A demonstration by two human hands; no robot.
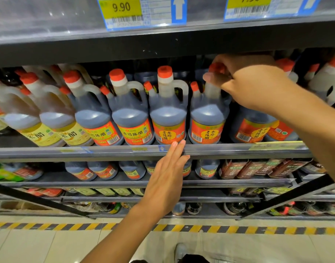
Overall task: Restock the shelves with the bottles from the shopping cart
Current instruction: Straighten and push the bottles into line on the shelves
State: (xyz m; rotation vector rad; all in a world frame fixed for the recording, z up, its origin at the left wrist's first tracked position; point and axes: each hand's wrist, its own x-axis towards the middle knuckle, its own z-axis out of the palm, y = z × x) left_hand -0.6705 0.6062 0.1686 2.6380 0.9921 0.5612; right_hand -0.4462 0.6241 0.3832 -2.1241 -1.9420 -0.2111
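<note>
Head view: the right hand (pixel 252 82) reaches in under the upper shelf and grips the neck and handle of a dark vinegar bottle (pixel 208 114), fingers curled round it just below its red cap (pixel 216 67). That bottle stands upright at the front edge of the middle shelf (pixel 106 151), its orange label facing out, just beside a matching bottle (pixel 168 111) on its left. The left hand (pixel 166 179) is held flat, fingers straight and close together, holding nothing; its fingertips (pixel 179 144) touch the front rail of the middle shelf right below the matching bottle.

Further left along the same shelf stand two more dark bottles with yellow-and-red labels (pixel 128 114), then pale vinegar bottles with yellow labels (pixel 54 118), which look tilted in the wide-angle picture. To the right of the gripped bottle, partly hidden behind the right forearm, more dark bottles with orange labels (pixel 252 128) fill the row.

Two price tags hang on the upper shelf edge; the left one (pixel 121 7) reads 9.90. Lower shelves carry smaller dark bottles (pixel 104 169) and brown cartons (pixel 244 168). A yellow-and-black striped band (pixel 49 226) runs along the tiled floor at the foot of the shelving
</note>
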